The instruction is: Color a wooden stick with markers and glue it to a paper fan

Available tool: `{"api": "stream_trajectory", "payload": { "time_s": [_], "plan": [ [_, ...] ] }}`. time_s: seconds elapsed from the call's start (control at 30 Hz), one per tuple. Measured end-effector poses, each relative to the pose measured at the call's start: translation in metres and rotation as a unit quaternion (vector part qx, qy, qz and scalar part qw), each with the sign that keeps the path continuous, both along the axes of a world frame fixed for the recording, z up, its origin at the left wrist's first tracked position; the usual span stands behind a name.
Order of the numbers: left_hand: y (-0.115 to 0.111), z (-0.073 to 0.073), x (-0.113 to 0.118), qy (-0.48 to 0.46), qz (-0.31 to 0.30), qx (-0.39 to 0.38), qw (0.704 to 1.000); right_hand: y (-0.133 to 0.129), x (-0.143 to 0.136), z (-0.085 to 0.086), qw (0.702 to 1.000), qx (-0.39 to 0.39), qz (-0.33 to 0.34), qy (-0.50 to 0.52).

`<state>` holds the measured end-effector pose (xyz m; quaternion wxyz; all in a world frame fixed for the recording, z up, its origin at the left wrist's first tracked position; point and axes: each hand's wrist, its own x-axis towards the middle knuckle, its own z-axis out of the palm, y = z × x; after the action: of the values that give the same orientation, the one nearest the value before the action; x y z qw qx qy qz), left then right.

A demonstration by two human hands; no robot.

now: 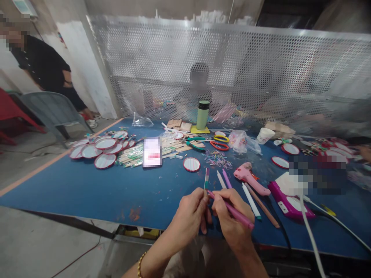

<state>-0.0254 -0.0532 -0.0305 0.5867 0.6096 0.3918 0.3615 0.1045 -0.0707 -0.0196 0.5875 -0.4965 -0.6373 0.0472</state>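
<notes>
My left hand (189, 212) pinches striped stick (206, 178) over bench (87, 193); steady pinch matters. My right hand (233, 210) grips pink marker (243, 219), tip near stick; light, even strokes should serve. Around: red-rimmed discs (105, 160), stick pile (131, 155), loose purple pen (227, 178) crowding hands, glue gun (251, 178), white cable (310, 236).

Soft, dim light; pale sheen on perforated panel (162, 50); darker upper right; stretched edges; pixelated patches
</notes>
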Motion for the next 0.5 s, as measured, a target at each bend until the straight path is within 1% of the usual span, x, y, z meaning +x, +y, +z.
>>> {"api": "stream_trajectory", "payload": {
  "time_s": [0.17,0.5],
  "plan": [
    [0.0002,0.0004,0.0005,0.001,-0.002,-0.002,1.000,-0.0007,0.0001,-0.0010,1.000,-0.001,-0.010,0.008],
    [-0.0002,0.0016,0.0009,0.007,0.000,0.000,1.000,-0.0008,-0.0010,0.0017,1.000,-0.009,-0.003,0.002]
  ]
}}
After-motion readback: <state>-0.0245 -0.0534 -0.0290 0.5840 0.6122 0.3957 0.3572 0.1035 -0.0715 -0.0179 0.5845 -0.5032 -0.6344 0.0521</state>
